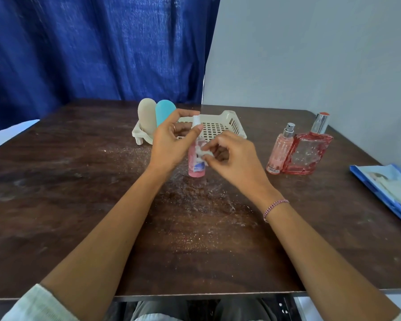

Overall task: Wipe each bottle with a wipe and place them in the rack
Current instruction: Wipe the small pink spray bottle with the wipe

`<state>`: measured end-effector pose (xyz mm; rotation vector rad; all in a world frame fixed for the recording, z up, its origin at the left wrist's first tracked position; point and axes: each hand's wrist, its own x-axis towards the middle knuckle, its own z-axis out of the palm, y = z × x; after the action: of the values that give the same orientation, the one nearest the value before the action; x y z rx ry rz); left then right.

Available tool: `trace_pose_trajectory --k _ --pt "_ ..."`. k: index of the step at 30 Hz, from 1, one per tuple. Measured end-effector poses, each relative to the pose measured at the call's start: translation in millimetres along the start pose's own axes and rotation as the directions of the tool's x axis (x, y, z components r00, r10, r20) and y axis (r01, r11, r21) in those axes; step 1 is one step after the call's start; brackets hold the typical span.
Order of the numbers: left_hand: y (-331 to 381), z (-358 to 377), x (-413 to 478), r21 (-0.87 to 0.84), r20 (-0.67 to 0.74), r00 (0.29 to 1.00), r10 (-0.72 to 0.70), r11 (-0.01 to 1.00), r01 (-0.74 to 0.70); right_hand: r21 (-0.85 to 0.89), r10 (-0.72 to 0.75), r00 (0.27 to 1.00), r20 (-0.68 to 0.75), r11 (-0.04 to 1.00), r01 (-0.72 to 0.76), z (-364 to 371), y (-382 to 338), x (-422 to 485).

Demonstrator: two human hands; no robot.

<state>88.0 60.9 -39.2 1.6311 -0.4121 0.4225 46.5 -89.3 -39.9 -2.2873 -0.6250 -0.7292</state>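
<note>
- Mid-table, left hand (171, 141) pinched pink spray bottle (196, 170) near its cap.
- Right hand (232, 158) pinched white wipe (205, 154) against bottle's side.
- Rack (230, 120) stood just behind.

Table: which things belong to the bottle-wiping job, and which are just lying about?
Job: held bottle, wipe, rack, beige bottle, teal bottle, spray bottle, square bottle, blue pack, likely wipes.
Just there: curtain, bracelet, specks.
</note>
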Motion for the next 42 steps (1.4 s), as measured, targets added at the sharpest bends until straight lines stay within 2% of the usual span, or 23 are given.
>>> trace_pose_trajectory --k 2,5,9,11,13,15,19,21,28,32,36,40,42 --pt "1.2 2.0 -2.4 0.009 0.054 0.998 0.029 1.0 -0.03 0.015 0.001 0.995 -0.104 1.0 0.0 -1.1 -0.7 1.3" --pt "2.6 4.9 -3.6 0.097 0.069 0.994 0.08 0.991 -0.087 0.01 -0.003 0.996 -0.09 1.0 0.004 -2.7 3.0 0.1" --pt "-0.8 1.6 -1.0 0.116 0.028 0.997 0.067 0.991 -0.07 0.02 0.005 0.995 0.096 1.0 -0.007 -2.6 5.8 -1.7" --pt "-1.7 1.2 -0.2 0.165 0.007 0.998 0.06 0.984 -0.06 0.005 0.034 0.971 0.239 0.999 -0.037 -1.7 5.3 -2.2" --pt "-1.9 1.3 -0.4 0.202 -0.018 0.998 0.063 0.978 -0.058 -0.036 0.049 0.947 0.317 0.999 -0.04 -0.5 5.0 -3.0" --pt "-2.5 0.6 -0.5 0.208 -0.051 0.996 0.073 0.976 -0.061 -0.045 0.03 0.956 0.293 0.999 -0.017 -0.9 3.6 -2.8" --pt "-0.5 -0.5 -0.2 0.234 -0.087 0.992 0.086 0.97 -0.063 0.031 -0.009 1.0 0.021 0.999 0.008 -1.6 -1.5 0.1" --pt "1.6 0.7 -0.8 0.248 -0.085 0.992 0.097 0.966 -0.074 0.013 -0.006 0.999 -0.038 1.0 0.006 -1.5 -2.8 1.1" --pt "1.1 0.9 0.0 0.243 -0.053 0.996 0.077 0.968 -0.062 -0.114 -0.027 0.983 0.183 0.992 0.049 -2.0 -3.0 -0.4" --pt "-0.5 -1.2 -0.1 0.195 0.004 1.0 0.019 0.981 -0.02 -0.17 -0.009 0.978 0.21 0.984 0.046 -3.2 -1.8 0.7" --pt "-6.1 -6.8 1.3 0.094 0.06 0.997 -0.043 0.995 0.037 -0.139 0.018 0.969 0.246 0.99 0.016 -5.9 0.8 1.2" --pt "-8.1 -10.1 4.3 0.125 0.085 0.995 -0.046 0.992 0.036 -0.138 0.035 0.942 0.335 0.99 0.012 -9.4 2.5 0.4" --pt "-7.6 -11.0 4.4 0.122 0.094 0.995 -0.044 0.992 0.033 -0.123 0.035 0.945 0.325 0.992 0.006 -9.5 3.6 0.5"
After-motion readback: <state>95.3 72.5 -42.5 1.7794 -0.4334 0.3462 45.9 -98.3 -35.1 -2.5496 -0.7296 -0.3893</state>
